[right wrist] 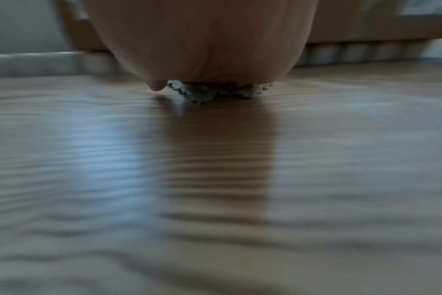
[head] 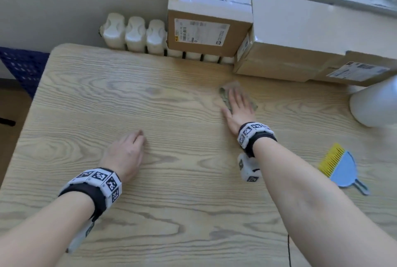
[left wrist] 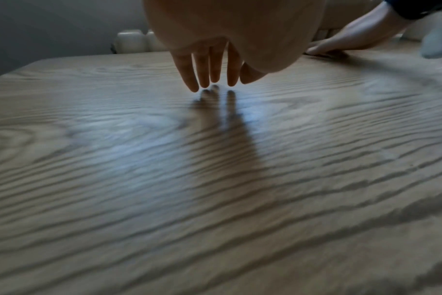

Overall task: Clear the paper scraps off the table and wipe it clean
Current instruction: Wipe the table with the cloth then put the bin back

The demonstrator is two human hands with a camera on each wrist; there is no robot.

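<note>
Right hand [head: 238,109] pressed flat, fingers straight, on cloth [head: 225,94] toward one o'clock on table [head: 182,202]; left hand [head: 126,155], relaxed and empty, lay at seven o'clock, farther away.

Both forearms bare, extended forward over the counter [head: 171,202], each wrist wearing a black band with white marker blocks. Left hand [head: 125,155] palm down, fingers [left wrist: 204,67] straight and close together, pointing down; tips just above or barely touching the counter, contact cannot be told. It holds nothing. Right hand [head: 239,109] reached farther forward, flat, palm down, fingers extended and slightly spread, pressing on a cloth [head: 224,94]; thumb out to the left. Right wrist view blurred; thumb tip [right wrist: 156,85] shows beside the cloth edge.
</note>
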